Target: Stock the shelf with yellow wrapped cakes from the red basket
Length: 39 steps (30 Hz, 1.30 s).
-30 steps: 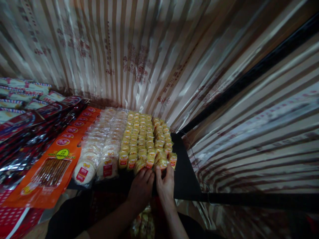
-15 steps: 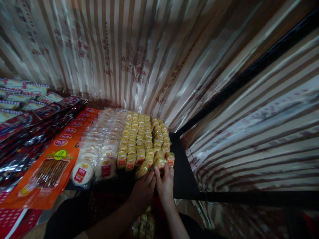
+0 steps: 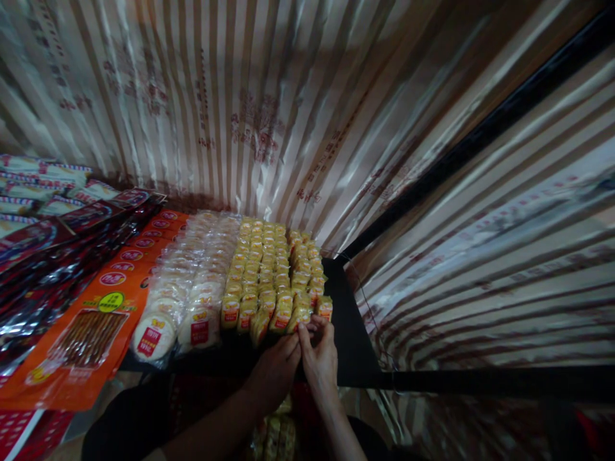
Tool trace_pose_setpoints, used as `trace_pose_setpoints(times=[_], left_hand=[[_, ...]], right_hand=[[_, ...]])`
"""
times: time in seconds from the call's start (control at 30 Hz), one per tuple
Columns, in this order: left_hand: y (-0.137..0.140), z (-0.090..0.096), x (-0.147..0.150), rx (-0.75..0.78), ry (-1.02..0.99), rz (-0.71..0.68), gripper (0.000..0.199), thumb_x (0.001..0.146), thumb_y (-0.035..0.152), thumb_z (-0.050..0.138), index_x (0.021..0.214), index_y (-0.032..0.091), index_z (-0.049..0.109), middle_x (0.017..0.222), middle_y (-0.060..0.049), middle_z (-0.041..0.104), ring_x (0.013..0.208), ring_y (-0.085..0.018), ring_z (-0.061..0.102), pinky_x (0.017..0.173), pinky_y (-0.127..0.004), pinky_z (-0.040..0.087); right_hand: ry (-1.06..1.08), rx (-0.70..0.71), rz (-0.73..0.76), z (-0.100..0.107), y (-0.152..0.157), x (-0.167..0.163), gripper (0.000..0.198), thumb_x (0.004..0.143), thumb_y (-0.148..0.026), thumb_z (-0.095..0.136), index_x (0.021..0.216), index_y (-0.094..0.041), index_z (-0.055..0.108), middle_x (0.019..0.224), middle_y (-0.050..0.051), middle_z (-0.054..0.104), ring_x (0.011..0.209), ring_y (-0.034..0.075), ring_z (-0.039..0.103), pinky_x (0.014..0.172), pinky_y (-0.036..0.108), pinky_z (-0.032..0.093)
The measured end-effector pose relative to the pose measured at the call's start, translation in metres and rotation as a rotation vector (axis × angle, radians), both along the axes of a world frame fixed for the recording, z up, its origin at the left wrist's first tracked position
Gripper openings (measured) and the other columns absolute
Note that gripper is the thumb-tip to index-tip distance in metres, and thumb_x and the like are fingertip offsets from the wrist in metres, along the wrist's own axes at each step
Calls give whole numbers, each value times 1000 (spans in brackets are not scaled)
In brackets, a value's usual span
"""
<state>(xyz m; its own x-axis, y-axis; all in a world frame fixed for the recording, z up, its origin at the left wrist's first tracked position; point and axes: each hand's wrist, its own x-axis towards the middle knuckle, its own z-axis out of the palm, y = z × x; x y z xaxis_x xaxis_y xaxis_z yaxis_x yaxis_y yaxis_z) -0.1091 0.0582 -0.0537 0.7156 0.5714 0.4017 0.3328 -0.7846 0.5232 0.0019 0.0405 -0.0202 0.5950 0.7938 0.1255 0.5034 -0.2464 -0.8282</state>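
Rows of small yellow-wrapped snack packets (image 3: pixel 254 269) stand on a black shelf (image 3: pixel 353 330). At the front of these rows, my right hand (image 3: pixel 319 349) has thumb and fingers pinched at the lower edge of a tilted yellow packet (image 3: pixel 301 312). Beside it, my left hand (image 3: pixel 276 365) is closed, its fingertips touching the right hand; what they grip is hidden and dark. One front packet (image 3: pixel 260 325) leans and sticks out a little from its row. To its right another packet (image 3: pixel 282 312) stands nearly upright.
Clear-bagged round white crackers (image 3: pixel 199 326) and orange snack bags (image 3: pixel 96 333) lie left of the yellow rows, with dark shiny packs (image 3: pixel 62 256) beyond. Striped sheeting (image 3: pixel 259 96) hangs behind. A black post (image 3: pixel 456 147) slants at right. More yellow packets (image 3: pixel 273 438) show below the shelf.
The front packets left of my hands have shifted: one that lay slanted now stands more upright, and another juts out further left. My hands stay close together at nearly the same spot.
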Motion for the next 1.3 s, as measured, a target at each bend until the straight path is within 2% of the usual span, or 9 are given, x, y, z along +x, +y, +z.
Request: trace_pose_setpoints(times=[0.1,0.2,0.27,0.37,0.53,0.6,0.7,1.03,1.3], left_hand=[[0,1,1,-13,39,6,51,85,8,39,136,7,31,133,-15,47,124,-20,43,101,-32,42],[-1,-5,2,1,82,14,50,85,8,38,135,7,34,133,-15,47,124,-21,44,101,-33,42],[-2,-10,1,28,94,23,48,85,7,37,133,8,37,134,-15,47,124,-21,43,101,-34,43],[-2,-14,1,43,90,34,48,83,4,35,131,10,40,135,-13,46,125,-20,43,102,-34,42],[-2,-10,-2,19,105,33,48,83,3,36,130,11,41,136,-11,45,125,-17,43,103,-31,40],[-1,-10,-2,23,109,35,48,83,4,36,130,12,41,136,-11,45,125,-17,43,102,-31,41],[-1,-11,-2,29,115,51,47,84,4,36,130,13,42,137,-9,45,124,-17,45,102,-30,41],[-2,-11,-2,24,103,49,45,87,7,36,131,12,42,138,-8,44,125,-17,42,103,-29,40],[0,-6,-1,2,116,48,42,88,9,36,129,11,45,136,-9,46,122,-18,46,102,-29,41]], right_hand=[[-93,-9,51,4,-4,3,35,81,-48,50,101,-19,51,88,7,64,78,20,62,72,34,51],[-364,56,92,15,-3,11,32,85,-42,47,103,-18,56,97,9,64,91,21,59,82,37,47],[-557,137,122,27,5,20,30,87,-37,43,106,-18,58,103,10,63,98,21,55,89,38,43],[-686,155,154,47,32,40,33,89,-33,38,105,-16,61,102,10,65,97,21,55,87,37,43],[-834,-86,348,72,90,66,33,88,-23,39,113,-18,60,102,8,68,91,21,59,85,35,43],[-881,-214,357,76,106,70,32,87,-23,43,112,-20,62,99,8,69,88,22,60,78,33,45],[-921,-315,377,79,119,72,30,86,-26,46,111,-23,63,96,7,69,89,22,61,73,30,46],[-918,-466,449,84,130,69,23,85,-22,46,96,-22,66,83,8,69,80,20,63,70,27,44],[-724,-376,469,74,141,60,37,84,-18,43,118,-26,57,97,2,70,87,19,65,76,29,46]])
